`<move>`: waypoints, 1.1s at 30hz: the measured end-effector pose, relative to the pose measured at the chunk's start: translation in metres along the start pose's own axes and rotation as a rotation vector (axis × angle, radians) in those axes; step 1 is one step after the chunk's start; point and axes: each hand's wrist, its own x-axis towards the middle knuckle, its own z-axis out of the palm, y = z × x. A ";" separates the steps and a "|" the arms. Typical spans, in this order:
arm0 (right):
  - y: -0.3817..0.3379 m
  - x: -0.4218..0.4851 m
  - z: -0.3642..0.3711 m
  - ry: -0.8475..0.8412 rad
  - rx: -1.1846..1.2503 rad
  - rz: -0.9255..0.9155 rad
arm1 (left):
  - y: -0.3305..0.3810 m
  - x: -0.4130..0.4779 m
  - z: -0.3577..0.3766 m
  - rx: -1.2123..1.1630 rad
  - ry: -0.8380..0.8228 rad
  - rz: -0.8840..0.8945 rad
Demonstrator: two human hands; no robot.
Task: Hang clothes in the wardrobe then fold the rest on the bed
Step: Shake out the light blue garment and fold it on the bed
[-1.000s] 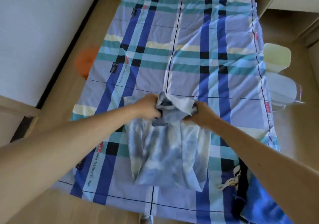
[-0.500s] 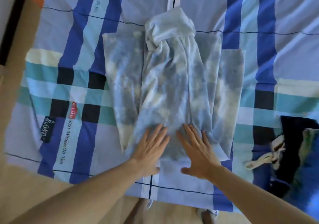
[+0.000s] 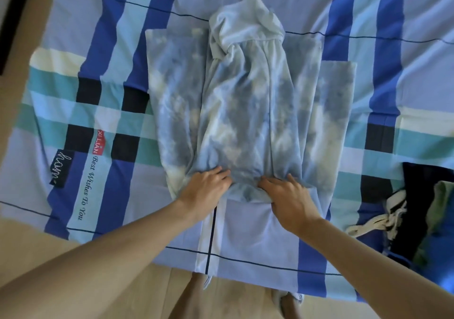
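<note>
Both hands are down at the near hem of the hoodie (image 3: 245, 112). The left hand (image 3: 206, 190) has knuckles up and fingers curled in, bunching the pale blue cloth under its fingertips. The right hand (image 3: 287, 200) sits just beside it, fingers bent over the same hem and thumb tucked at the edge, pinching a gathered fold. Between the two sets of fingers the fabric puckers into small creases. Beyond the fingertips the hoodie lies flat on the sheet (image 3: 98, 48), a blotchy blue-and-white piece with its sides folded in over the middle, so a narrow strip runs straight away from the hands. At the far end from the fingers the hood (image 3: 245, 23) sits crumpled in a pale heap. A flat panel sticks out to either side of that strip, the one off the right fingers reaching wider. Behind the wrists there is bare plaid sheet, then the bed edge and the floor (image 3: 36, 240), with a foot (image 3: 287, 299) showing below. Well out to the right of the right hand lies a dark pile of clothes (image 3: 422, 208) with a white cord (image 3: 368, 222) trailing toward the hands, apart from the hoodie. Left of the left fingers the sheet carries printed lettering.
</note>
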 end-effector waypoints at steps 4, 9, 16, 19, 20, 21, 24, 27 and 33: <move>-0.006 -0.019 -0.032 -0.208 0.148 0.020 | 0.002 -0.011 -0.034 -0.067 -0.298 -0.051; -0.016 -0.050 -0.059 -0.667 0.292 -0.054 | 0.020 -0.032 -0.077 -0.297 -0.809 0.022; -0.007 -0.009 -0.141 -0.735 0.353 0.001 | -0.011 0.013 -0.157 -0.399 -0.923 -0.061; 0.015 0.046 -0.167 -0.402 0.378 0.062 | -0.053 0.057 -0.179 -0.381 -0.650 -0.152; 0.023 0.064 -0.170 -0.267 0.360 0.091 | -0.066 0.070 -0.181 -0.370 -0.526 -0.165; 0.030 0.078 -0.170 -0.137 0.326 0.123 | -0.079 0.081 -0.180 -0.341 -0.386 -0.187; 0.043 0.101 -0.147 0.128 0.265 0.270 | -0.093 0.096 -0.157 -0.169 -0.011 -0.336; 0.038 0.080 -0.100 0.227 0.335 0.341 | -0.063 0.087 -0.117 -0.094 0.109 -0.173; 0.010 -0.017 -0.004 0.535 0.674 0.825 | 0.010 0.053 -0.040 -0.030 -0.077 -0.100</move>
